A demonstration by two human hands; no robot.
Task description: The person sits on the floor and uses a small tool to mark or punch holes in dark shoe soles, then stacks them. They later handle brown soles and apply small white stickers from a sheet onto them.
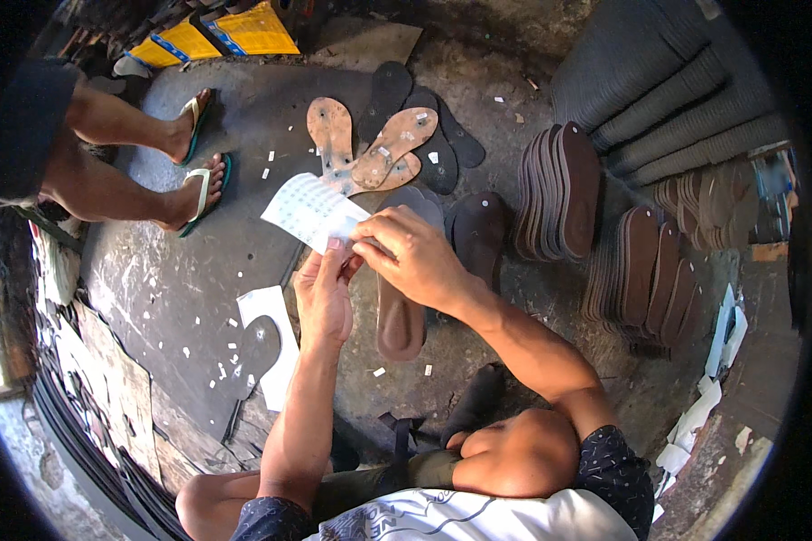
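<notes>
A white sheet of small printed labels [309,209] is held up in front of me, slightly curled. My left hand [325,293] pinches its near edge between thumb and fingers. At the same corner my right hand [415,252] is closed, its thumb and forefinger pressed together on the sheet's edge; whether a single label is between them is too small to tell. Below the hands a brown shoe sole [401,320] lies on the floor, partly hidden by my right hand. Just right of it lies a dark sole [478,230] with a white dot.
Tan sole templates [395,146] and black sole pieces [460,135] lie beyond the sheet. Rows of brown soles [579,189] and stacked dark ribbed material [668,99] stand at right. Another person's sandalled feet [203,189] are at left. A white cut-out sheet [284,347] lies nearby.
</notes>
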